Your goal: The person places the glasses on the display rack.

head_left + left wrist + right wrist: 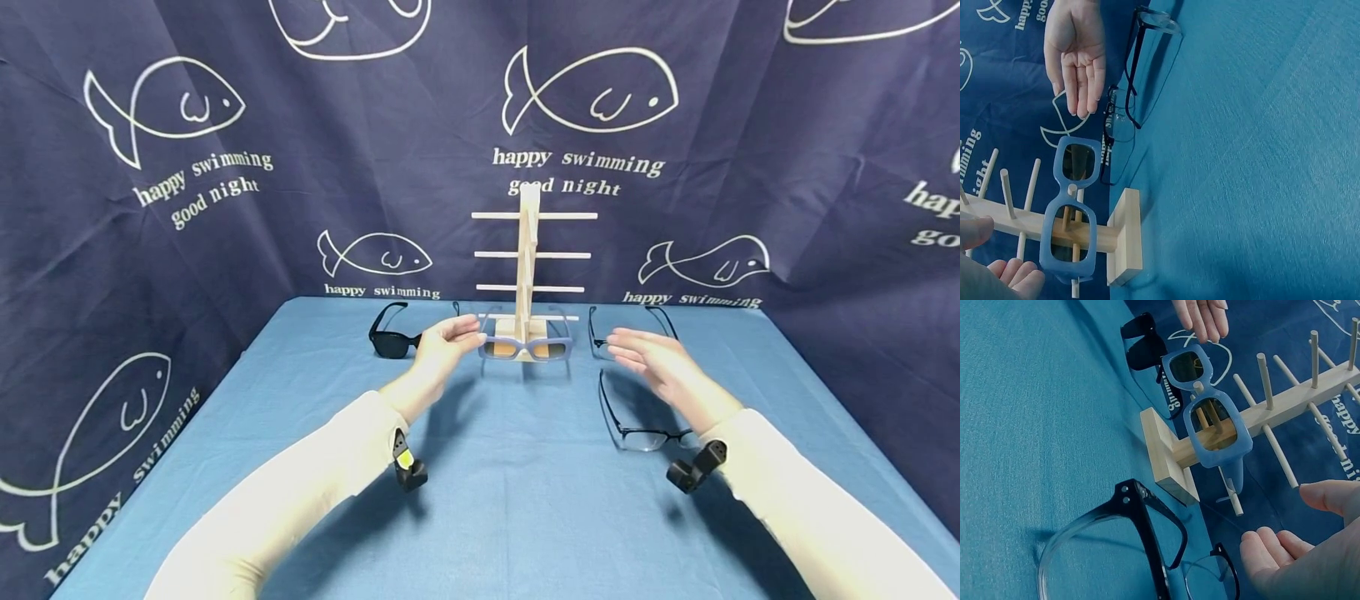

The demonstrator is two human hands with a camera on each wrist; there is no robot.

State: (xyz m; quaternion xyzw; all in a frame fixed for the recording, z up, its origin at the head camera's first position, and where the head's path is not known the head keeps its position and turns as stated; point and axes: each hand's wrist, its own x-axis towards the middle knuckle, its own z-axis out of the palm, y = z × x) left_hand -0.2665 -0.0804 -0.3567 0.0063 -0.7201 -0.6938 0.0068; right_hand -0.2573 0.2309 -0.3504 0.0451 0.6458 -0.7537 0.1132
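Blue-framed sunglasses [564, 350] with brownish lenses hang on the lowest pegs of a pale wooden display stand [527, 250], lenses facing me. My left hand [438, 354] hovers beside their left end, palm inward, fingers loosely extended. In the right wrist view a small gap shows between that hand [1202, 317] and the blue frame [1244, 445]. To the right of the stand my right hand [667, 367] is held in the air with fingers stretched toward it, over two pairs of glasses. Nothing is in either hand.
Black sunglasses [392, 344] lie behind my left hand, partly hidden. Black-framed clear glasses [597, 342] lie at the back right, and another clear pair [643, 440] lies nearer, below my right hand. A blue cloth [525, 517] covers the table; a dark fish-print curtain [420, 167] hangs behind.
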